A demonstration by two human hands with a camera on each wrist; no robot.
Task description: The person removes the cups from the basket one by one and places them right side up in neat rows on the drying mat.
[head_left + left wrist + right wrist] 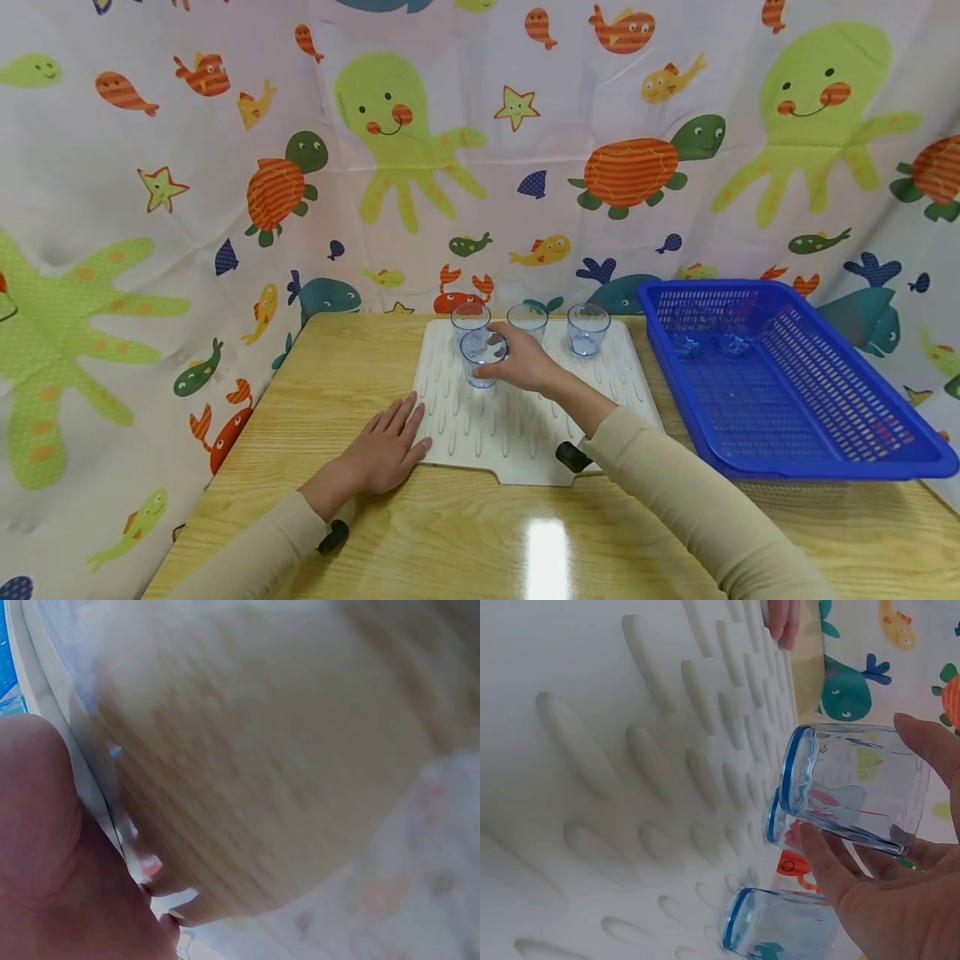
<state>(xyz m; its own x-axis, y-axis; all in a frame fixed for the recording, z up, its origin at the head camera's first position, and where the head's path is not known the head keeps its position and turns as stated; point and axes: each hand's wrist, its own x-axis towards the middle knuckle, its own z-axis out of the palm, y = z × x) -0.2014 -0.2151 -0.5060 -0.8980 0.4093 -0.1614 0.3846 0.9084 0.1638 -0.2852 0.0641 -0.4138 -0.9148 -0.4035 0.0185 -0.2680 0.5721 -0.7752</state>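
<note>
My right hand (525, 363) holds a clear bluish glass tumbler (859, 791) over the left part of a white ridged drying board (517, 433). Fingers and thumb go round the tumbler's sides, and its thick blue base faces the board. Whether that base touches the board I cannot tell. Behind it, along the board's back edge, stand three similar tumblers: one at the left (465, 318), one in the middle (527, 315), partly behind the hand, and one at the right (588, 333). My left hand (386, 446) lies flat with extended fingers at the board's left edge.
A blue plastic basket (798, 408) stands at the right, with a few clear glasses (733, 340) in its far left corner. Under everything is a wooden table (420, 533). A curtain (487, 208) printed with sea animals hangs behind and at the sides.
</note>
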